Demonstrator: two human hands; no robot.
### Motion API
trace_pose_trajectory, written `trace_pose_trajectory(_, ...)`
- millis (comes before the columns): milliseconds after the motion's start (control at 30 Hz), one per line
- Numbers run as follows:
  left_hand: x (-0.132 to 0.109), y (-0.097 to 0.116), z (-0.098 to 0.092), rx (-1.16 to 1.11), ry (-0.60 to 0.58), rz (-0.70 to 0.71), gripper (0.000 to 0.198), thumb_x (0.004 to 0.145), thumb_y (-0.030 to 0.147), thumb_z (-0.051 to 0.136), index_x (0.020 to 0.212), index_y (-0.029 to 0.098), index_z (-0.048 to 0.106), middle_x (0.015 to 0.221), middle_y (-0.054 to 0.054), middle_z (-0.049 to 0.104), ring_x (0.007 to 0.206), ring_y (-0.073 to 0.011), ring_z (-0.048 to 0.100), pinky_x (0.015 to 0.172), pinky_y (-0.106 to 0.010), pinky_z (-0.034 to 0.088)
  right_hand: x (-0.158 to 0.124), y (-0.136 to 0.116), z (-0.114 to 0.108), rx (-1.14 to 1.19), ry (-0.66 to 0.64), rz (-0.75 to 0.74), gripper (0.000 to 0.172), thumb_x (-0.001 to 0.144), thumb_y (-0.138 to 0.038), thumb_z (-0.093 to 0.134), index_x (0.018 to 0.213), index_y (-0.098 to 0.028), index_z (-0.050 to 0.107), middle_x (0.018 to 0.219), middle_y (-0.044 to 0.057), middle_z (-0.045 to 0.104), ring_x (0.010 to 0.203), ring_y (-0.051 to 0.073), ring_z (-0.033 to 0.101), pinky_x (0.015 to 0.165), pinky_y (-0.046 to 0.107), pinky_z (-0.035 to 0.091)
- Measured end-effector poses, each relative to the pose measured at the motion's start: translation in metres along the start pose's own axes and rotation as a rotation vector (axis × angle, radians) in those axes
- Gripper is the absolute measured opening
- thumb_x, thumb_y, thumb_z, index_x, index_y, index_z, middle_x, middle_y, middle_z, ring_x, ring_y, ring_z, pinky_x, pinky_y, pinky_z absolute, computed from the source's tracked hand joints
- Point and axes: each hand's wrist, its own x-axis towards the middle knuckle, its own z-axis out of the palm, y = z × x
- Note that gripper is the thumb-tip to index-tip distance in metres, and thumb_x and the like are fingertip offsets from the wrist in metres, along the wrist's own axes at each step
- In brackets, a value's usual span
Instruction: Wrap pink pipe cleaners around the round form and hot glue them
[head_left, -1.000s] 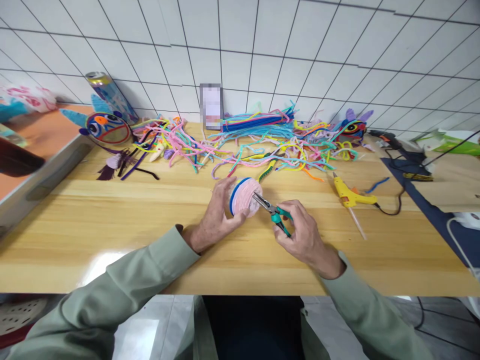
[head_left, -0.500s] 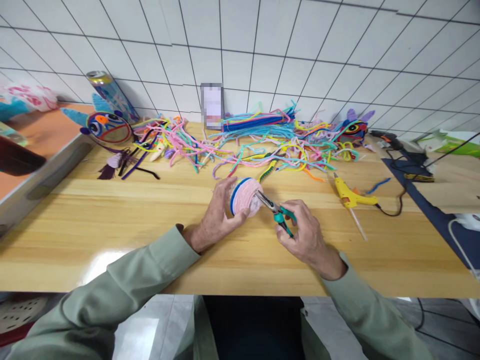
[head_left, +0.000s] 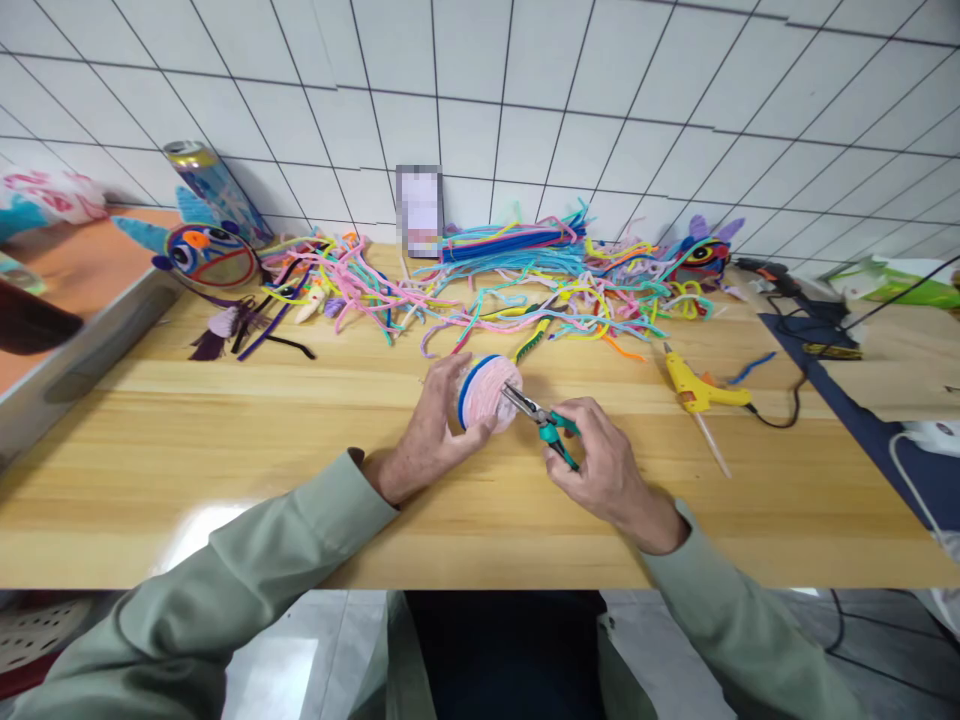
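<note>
My left hand (head_left: pixel 439 425) is closed around a round piece wound in pale pink pipe cleaner (head_left: pixel 484 388), with a blue band along its left side. Its thumb presses on the lower front of the piece. Needle-nose pliers (head_left: pixel 551 428) with green and black handles are gripped in my right hand (head_left: pixel 600 460). The metal jaws of the pliers touch the pink winding at its right face. Whether the jaws pinch a strand is too small to tell. Just behind the piece lie yellow-and-green handles (head_left: pixel 531 342) of another tool, partly under loose pipe cleaners.
Loose pipe cleaners (head_left: pixel 375 290) and a blue bundle (head_left: pixel 517 245) line the tiled wall. A yellow glue gun (head_left: pixel 701 388) with its cord lies at right. A phone (head_left: pixel 420 210), a can (head_left: pixel 214 185) and decorated fish-like pieces (head_left: pixel 206 255) stand at the back.
The plier jaws sit slightly deeper over the face of the pink piece. The whole view has shifted a little; the left hand keeps its hold.
</note>
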Motion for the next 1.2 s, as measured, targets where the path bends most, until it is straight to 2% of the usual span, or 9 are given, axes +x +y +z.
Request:
trace_pose_trajectory(133,0.000,0.000,0.000,0.005,0.001,0.020,0.075,0.102,0.047,0.074,0.164,0.026,0.036,0.158,-0.018,0.051,0.153,-0.0353,0.052,0.133,-0.059,0.042,0.000,0.000,0.000,-0.003,0.030,-0.001,0.052,0.085,-0.015,0.065,0.135,-0.025,0.055,0.117,0.011,0.073,0.102,0.030,0.076,0.075,0.042,0.068)
trace_pose_trajectory(267,0.000,0.000,0.000,0.008,0.004,-0.010,0.075,0.102,0.049,0.073,0.163,0.025,0.037,0.157,-0.019,0.051,0.151,-0.0360,0.053,0.131,-0.061,0.044,-0.001,-0.001,0.002,-0.030,-0.001,0.005,0.052,0.085,-0.016,0.066,0.135,-0.025,0.056,0.114,0.011,0.073,0.106,0.032,0.076,0.080,0.045,0.069)
trace_pose_trajectory(400,0.001,0.001,-0.001,0.020,-0.021,0.010,0.075,0.102,0.047,0.073,0.163,0.024,0.036,0.158,-0.019,0.050,0.152,-0.0369,0.052,0.131,-0.062,0.043,-0.002,-0.001,0.001,-0.034,0.044,-0.006,0.053,0.086,-0.017,0.066,0.137,-0.025,0.055,0.117,0.012,0.074,0.107,0.033,0.076,0.083,0.047,0.069)
trace_pose_trajectory(500,0.001,0.001,-0.002,0.003,-0.030,-0.004,0.075,0.103,0.046,0.073,0.164,0.025,0.035,0.158,-0.019,0.050,0.152,-0.0365,0.052,0.131,-0.061,0.043,-0.002,0.000,0.002,-0.054,0.011,-0.010,0.054,0.085,-0.016,0.066,0.137,-0.026,0.055,0.116,0.011,0.074,0.108,0.033,0.076,0.086,0.048,0.069)
trace_pose_trajectory(833,0.001,0.000,-0.002,-0.008,-0.028,-0.007,0.074,0.103,0.045,0.073,0.164,0.024,0.036,0.158,-0.019,0.050,0.152,-0.0360,0.053,0.131,-0.060,0.043,-0.001,0.000,0.002,-0.025,0.012,0.000,0.051,0.085,-0.017,0.067,0.134,-0.026,0.056,0.114,0.010,0.074,0.102,0.031,0.075,0.082,0.044,0.067)
trace_pose_trajectory(967,0.002,-0.002,-0.001,0.005,-0.029,0.035,0.072,0.102,0.044,0.074,0.162,0.024,0.039,0.158,-0.018,0.053,0.153,-0.0357,0.053,0.133,-0.060,0.042,-0.002,0.022,-0.002,-0.138,0.046,0.138,0.041,0.088,-0.023,0.067,0.128,-0.025,0.060,0.113,0.010,0.073,0.098,0.030,0.074,0.080,0.043,0.064)
trace_pose_trajectory(1100,0.004,0.000,0.000,-0.013,-0.069,0.036,0.071,0.101,0.043,0.073,0.160,0.024,0.041,0.156,-0.018,0.055,0.152,-0.0367,0.055,0.131,-0.060,0.046,-0.004,0.065,-0.009,-0.420,0.043,0.252,0.026,0.087,-0.030,0.069,0.112,-0.024,0.065,0.099,0.009,0.071,0.094,0.032,0.070,0.080,0.043,0.060)
trace_pose_trajectory(1200,0.005,0.003,0.001,-0.006,-0.097,0.055,0.070,0.098,0.039,0.074,0.159,0.023,0.044,0.154,-0.018,0.057,0.149,-0.0369,0.057,0.129,-0.059,0.049,-0.006,0.091,-0.012,-0.540,-0.013,0.299,0.023,0.086,-0.032,0.069,0.106,-0.021,0.067,0.094,0.011,0.071,0.092,0.034,0.068,0.082,0.046,0.059)
